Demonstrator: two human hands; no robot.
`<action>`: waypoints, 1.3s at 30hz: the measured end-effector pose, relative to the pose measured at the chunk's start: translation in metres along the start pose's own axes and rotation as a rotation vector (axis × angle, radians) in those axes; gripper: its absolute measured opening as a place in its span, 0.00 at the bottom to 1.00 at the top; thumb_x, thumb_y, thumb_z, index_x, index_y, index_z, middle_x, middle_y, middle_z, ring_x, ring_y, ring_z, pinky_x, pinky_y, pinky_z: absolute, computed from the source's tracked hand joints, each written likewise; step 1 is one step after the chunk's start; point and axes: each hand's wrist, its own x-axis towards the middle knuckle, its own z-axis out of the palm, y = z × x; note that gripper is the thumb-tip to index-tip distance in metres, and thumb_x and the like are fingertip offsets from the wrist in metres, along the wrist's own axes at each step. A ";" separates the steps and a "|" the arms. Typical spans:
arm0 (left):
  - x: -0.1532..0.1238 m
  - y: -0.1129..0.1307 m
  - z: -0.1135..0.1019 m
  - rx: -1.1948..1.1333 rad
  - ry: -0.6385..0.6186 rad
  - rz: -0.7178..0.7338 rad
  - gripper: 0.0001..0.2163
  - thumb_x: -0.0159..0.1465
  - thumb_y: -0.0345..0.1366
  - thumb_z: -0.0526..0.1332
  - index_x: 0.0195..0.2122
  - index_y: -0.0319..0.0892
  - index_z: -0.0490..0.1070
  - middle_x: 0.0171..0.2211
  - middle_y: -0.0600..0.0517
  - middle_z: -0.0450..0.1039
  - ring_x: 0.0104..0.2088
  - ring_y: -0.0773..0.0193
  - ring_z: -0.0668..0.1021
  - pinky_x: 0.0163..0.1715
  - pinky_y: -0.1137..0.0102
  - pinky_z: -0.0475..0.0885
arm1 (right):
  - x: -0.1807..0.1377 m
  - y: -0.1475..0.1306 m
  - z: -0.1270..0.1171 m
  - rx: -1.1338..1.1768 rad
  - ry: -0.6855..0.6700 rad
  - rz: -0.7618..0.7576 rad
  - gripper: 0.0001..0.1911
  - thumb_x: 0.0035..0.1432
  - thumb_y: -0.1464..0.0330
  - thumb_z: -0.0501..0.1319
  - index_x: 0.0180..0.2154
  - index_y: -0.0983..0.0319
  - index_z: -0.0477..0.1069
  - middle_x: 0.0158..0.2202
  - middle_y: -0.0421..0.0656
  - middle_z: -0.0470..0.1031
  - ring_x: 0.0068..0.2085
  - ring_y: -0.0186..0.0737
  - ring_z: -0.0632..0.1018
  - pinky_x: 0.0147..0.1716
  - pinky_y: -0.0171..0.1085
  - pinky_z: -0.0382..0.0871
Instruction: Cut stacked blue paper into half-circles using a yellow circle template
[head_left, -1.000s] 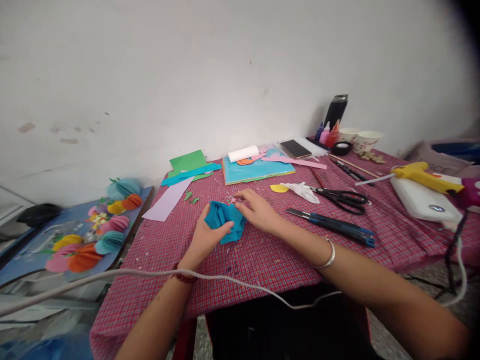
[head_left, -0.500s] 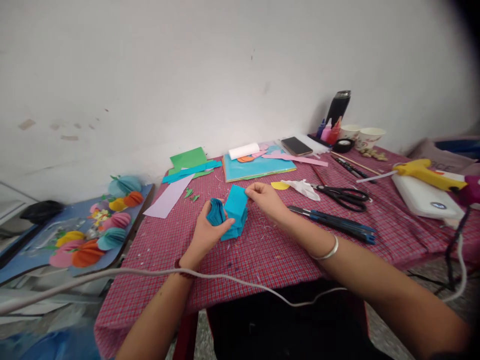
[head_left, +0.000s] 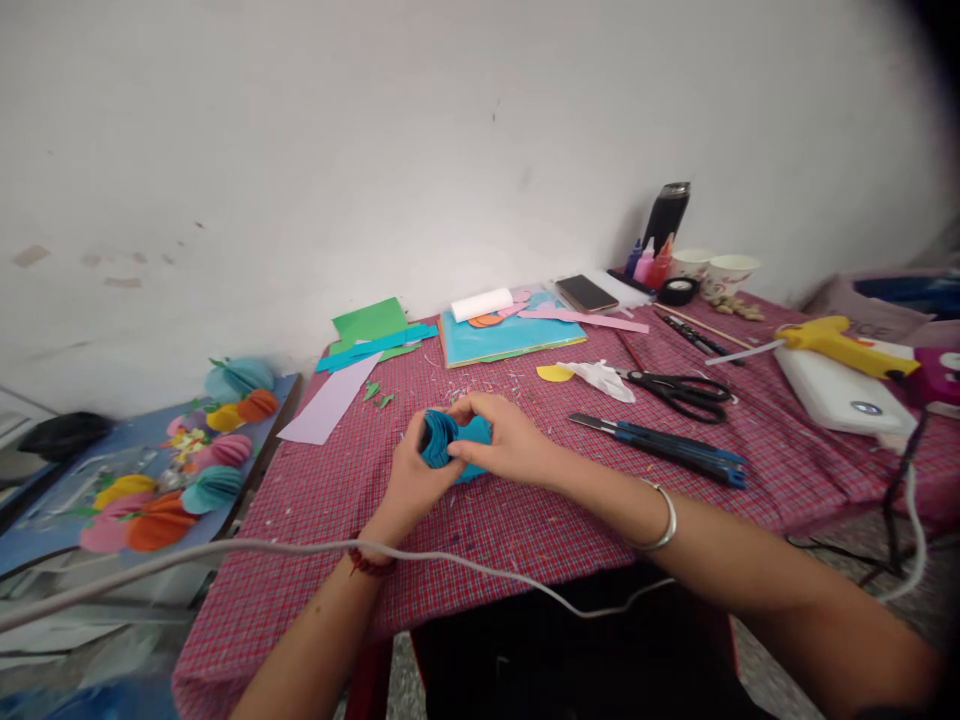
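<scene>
Blue pleated paper (head_left: 439, 440) is bunched between my two hands above the checked cloth. My left hand (head_left: 421, 468) wraps round its left side, with the thumb across the near side. From the right, my right hand (head_left: 501, 438) closes on the same paper, fingers over the far side and thumb in front. A further length of the blue paper shows beneath my right palm, partly hidden. To the right lie a blue utility knife (head_left: 664, 447) with its blade out and black-handled scissors (head_left: 679, 392).
Blue strips (head_left: 382, 345), a lilac sheet (head_left: 330, 400) and a paper stack (head_left: 510, 340) lie behind. A yellow glue gun (head_left: 840, 343) rests on a white box (head_left: 847, 390) at right. A white cable (head_left: 465, 562) crosses in front. Finished paper fruits (head_left: 161, 520) stand at left.
My right hand has moved left and down from the raised end of the blue paper and now grips the bunch beside my left hand. The folds are gathered closer together.
</scene>
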 end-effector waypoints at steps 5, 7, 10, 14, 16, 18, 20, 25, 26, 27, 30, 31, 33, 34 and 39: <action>-0.001 0.000 0.001 -0.092 0.025 -0.078 0.19 0.48 0.35 0.68 0.40 0.42 0.66 0.36 0.52 0.72 0.36 0.61 0.75 0.36 0.66 0.72 | -0.002 0.006 0.000 0.058 0.057 0.042 0.10 0.52 0.73 0.58 0.39 0.62 0.69 0.35 0.41 0.74 0.37 0.36 0.74 0.37 0.36 0.65; -0.001 -0.002 0.000 -0.202 0.027 -0.185 0.23 0.46 0.37 0.70 0.43 0.42 0.66 0.33 0.52 0.72 0.31 0.62 0.76 0.32 0.67 0.73 | 0.000 0.012 0.000 0.080 0.098 0.126 0.11 0.52 0.75 0.56 0.38 0.61 0.69 0.32 0.39 0.73 0.33 0.35 0.73 0.34 0.35 0.64; 0.001 -0.004 -0.003 -0.451 0.002 -0.336 0.26 0.46 0.38 0.71 0.45 0.42 0.65 0.28 0.54 0.73 0.22 0.65 0.74 0.25 0.68 0.72 | 0.005 0.029 -0.001 0.179 0.171 0.287 0.12 0.52 0.75 0.55 0.39 0.61 0.68 0.26 0.37 0.69 0.27 0.33 0.70 0.28 0.33 0.63; 0.005 -0.008 -0.007 -0.548 0.050 -0.348 0.16 0.47 0.38 0.70 0.31 0.39 0.67 0.22 0.55 0.71 0.19 0.67 0.73 0.22 0.70 0.71 | 0.011 0.057 -0.005 0.293 0.175 0.455 0.11 0.52 0.76 0.54 0.39 0.63 0.66 0.28 0.39 0.71 0.27 0.34 0.71 0.28 0.34 0.66; 0.005 -0.011 -0.008 -0.507 0.050 -0.325 0.14 0.47 0.38 0.70 0.28 0.39 0.66 0.20 0.55 0.71 0.19 0.67 0.73 0.23 0.70 0.72 | 0.010 0.063 -0.007 0.143 0.092 0.451 0.09 0.51 0.76 0.56 0.37 0.63 0.68 0.31 0.42 0.73 0.31 0.36 0.73 0.33 0.37 0.67; 0.004 -0.011 -0.007 -0.436 0.048 -0.316 0.16 0.47 0.38 0.70 0.33 0.40 0.66 0.22 0.56 0.71 0.20 0.67 0.73 0.23 0.69 0.72 | 0.008 0.059 -0.008 -0.055 0.039 0.343 0.08 0.51 0.74 0.59 0.37 0.63 0.70 0.36 0.45 0.75 0.37 0.40 0.74 0.39 0.41 0.67; 0.003 -0.009 -0.007 -0.333 0.039 -0.301 0.21 0.47 0.37 0.70 0.41 0.42 0.66 0.25 0.57 0.70 0.20 0.68 0.73 0.22 0.70 0.72 | 0.005 0.046 -0.007 -0.145 0.061 0.197 0.09 0.54 0.70 0.60 0.39 0.63 0.71 0.40 0.47 0.74 0.42 0.43 0.73 0.44 0.43 0.65; 0.002 -0.003 -0.004 -0.175 0.019 -0.233 0.18 0.51 0.36 0.67 0.41 0.42 0.65 0.27 0.57 0.68 0.22 0.70 0.73 0.24 0.73 0.71 | -0.001 0.014 0.002 0.055 -0.022 0.085 0.16 0.57 0.71 0.57 0.48 0.62 0.68 0.39 0.44 0.74 0.37 0.36 0.74 0.36 0.36 0.67; 0.002 -0.004 -0.004 -0.202 0.006 -0.244 0.16 0.51 0.37 0.67 0.39 0.42 0.64 0.27 0.57 0.69 0.22 0.70 0.73 0.24 0.73 0.71 | -0.001 0.012 0.003 0.064 -0.063 0.093 0.18 0.56 0.73 0.56 0.50 0.61 0.68 0.39 0.43 0.74 0.36 0.35 0.74 0.34 0.34 0.67; 0.002 -0.005 -0.003 -0.247 -0.016 -0.261 0.16 0.52 0.37 0.66 0.39 0.42 0.64 0.27 0.57 0.69 0.22 0.70 0.74 0.25 0.72 0.71 | -0.001 0.013 0.004 0.050 -0.093 0.108 0.20 0.55 0.75 0.55 0.51 0.61 0.67 0.39 0.43 0.74 0.34 0.34 0.73 0.33 0.33 0.66; 0.002 -0.007 -0.001 -0.404 -0.109 -0.304 0.19 0.53 0.36 0.65 0.44 0.43 0.63 0.30 0.56 0.70 0.23 0.69 0.75 0.27 0.71 0.72 | -0.001 0.020 0.001 -0.086 -0.091 0.146 0.18 0.53 0.79 0.54 0.46 0.64 0.70 0.37 0.44 0.75 0.33 0.34 0.73 0.33 0.34 0.64; 0.002 -0.007 -0.001 -0.435 -0.130 -0.310 0.20 0.52 0.35 0.65 0.46 0.43 0.62 0.30 0.56 0.70 0.23 0.69 0.75 0.28 0.70 0.72 | -0.001 0.022 -0.001 -0.142 -0.081 0.142 0.15 0.53 0.78 0.54 0.42 0.64 0.71 0.37 0.44 0.75 0.34 0.35 0.72 0.34 0.35 0.63; 0.002 -0.006 0.000 -0.433 -0.147 -0.324 0.22 0.51 0.34 0.66 0.47 0.43 0.62 0.29 0.56 0.70 0.22 0.70 0.74 0.27 0.70 0.72 | -0.001 0.022 -0.004 -0.201 -0.062 0.117 0.09 0.55 0.75 0.55 0.37 0.64 0.72 0.34 0.44 0.74 0.34 0.36 0.72 0.34 0.35 0.62; 0.002 -0.005 0.001 -0.406 -0.144 -0.326 0.23 0.51 0.34 0.66 0.47 0.43 0.62 0.29 0.56 0.70 0.22 0.69 0.74 0.27 0.70 0.72 | -0.001 0.020 -0.005 -0.193 -0.053 0.102 0.07 0.56 0.74 0.56 0.35 0.64 0.72 0.33 0.43 0.74 0.34 0.36 0.72 0.34 0.35 0.62; 0.001 -0.002 0.003 -0.302 -0.096 -0.183 0.23 0.48 0.35 0.68 0.44 0.42 0.64 0.39 0.50 0.72 0.37 0.62 0.76 0.38 0.66 0.72 | -0.004 0.001 -0.001 -0.019 -0.051 0.073 0.09 0.52 0.69 0.63 0.36 0.63 0.68 0.34 0.41 0.73 0.34 0.35 0.72 0.34 0.35 0.64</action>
